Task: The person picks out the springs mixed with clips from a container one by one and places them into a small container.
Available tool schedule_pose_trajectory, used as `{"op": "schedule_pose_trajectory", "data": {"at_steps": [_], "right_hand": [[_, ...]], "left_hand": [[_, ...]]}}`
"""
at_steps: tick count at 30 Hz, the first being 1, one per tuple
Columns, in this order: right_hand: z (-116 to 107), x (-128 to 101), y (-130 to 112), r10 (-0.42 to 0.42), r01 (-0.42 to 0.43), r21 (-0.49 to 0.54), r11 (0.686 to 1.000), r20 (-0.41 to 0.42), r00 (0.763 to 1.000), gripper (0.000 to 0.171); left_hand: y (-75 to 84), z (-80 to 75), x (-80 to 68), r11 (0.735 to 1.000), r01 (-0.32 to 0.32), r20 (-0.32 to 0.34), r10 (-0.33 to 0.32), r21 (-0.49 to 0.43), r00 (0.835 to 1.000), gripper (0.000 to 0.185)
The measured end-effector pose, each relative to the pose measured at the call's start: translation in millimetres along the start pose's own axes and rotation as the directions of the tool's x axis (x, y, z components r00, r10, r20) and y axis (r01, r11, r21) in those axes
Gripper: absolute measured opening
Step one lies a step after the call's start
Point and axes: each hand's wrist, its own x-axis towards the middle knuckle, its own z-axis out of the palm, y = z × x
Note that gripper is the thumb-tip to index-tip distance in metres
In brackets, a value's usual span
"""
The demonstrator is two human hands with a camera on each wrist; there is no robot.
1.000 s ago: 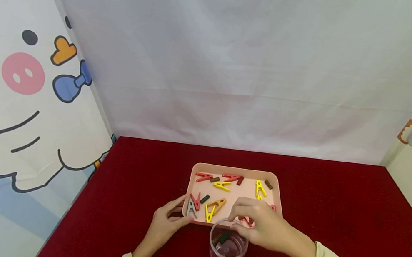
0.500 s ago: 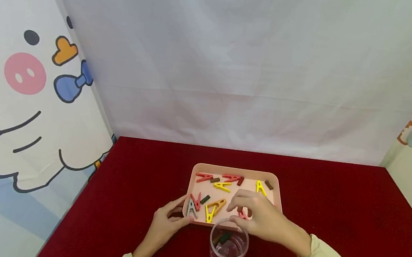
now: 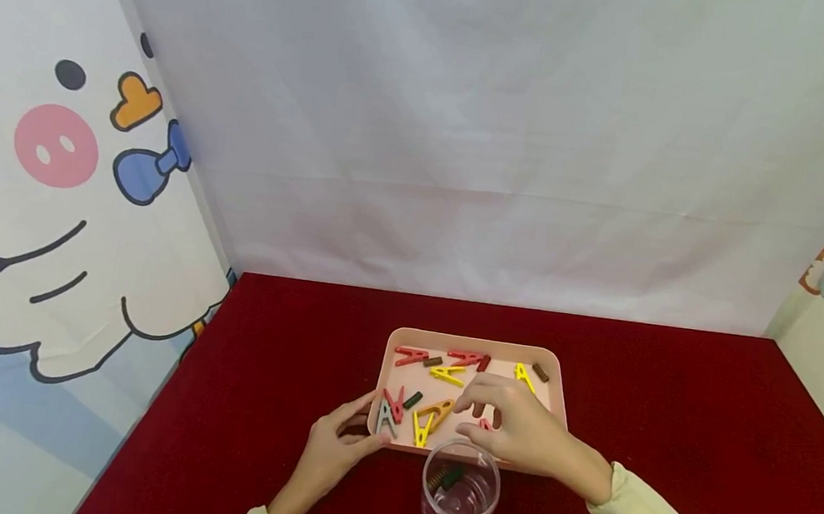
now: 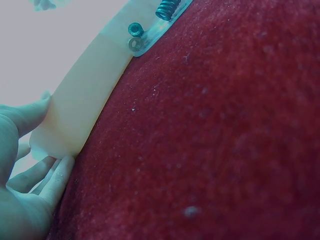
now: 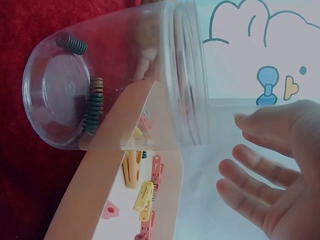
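Tray (image 3: 560, 390), pink, sits mid-table on the red table (image 3: 668, 401), holding loose clothespin halves in red, yellow, orange and grey plus small springs. Left hand (image 3: 335, 446) grips the tray's near-left corner, thumb on the rim, fingers curled round the outer wall. Right hand (image 3: 515, 427) hovers over the tray's near-right part, fingers spread and relaxed, holding nothing. Clear jar (image 3: 458, 496) stands just in front of the tray, touching its near edge, a few springs (image 5: 92, 107) on its bottom.
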Motion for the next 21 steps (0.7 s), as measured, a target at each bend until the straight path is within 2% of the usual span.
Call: {"op": "schedule_pose_trajectory", "data": {"at_steps": [9,16,21], "right_hand": [[4,5,7,0.056,-0.056,0.001,0.998,0.011,0.998,0.017],[6,9,12,0.105,-0.106,0.020,0.994,0.047,0.993,0.018],[7,11,18,0.124,-0.126,0.030,0.992,0.053,0.991,0.019]], "left_hand": [[0.6,0.7,0.3,1.000,0.022,0.014,-0.022,0.003,1.000,0.064],[27.8,-1.0,-5.2,1.000,0.027,0.037,-0.027,0.003,0.999,0.063],[33.9,-1.5,-7.0,0.999,0.035,0.042,-0.036,0.009,0.998,0.062]]}}
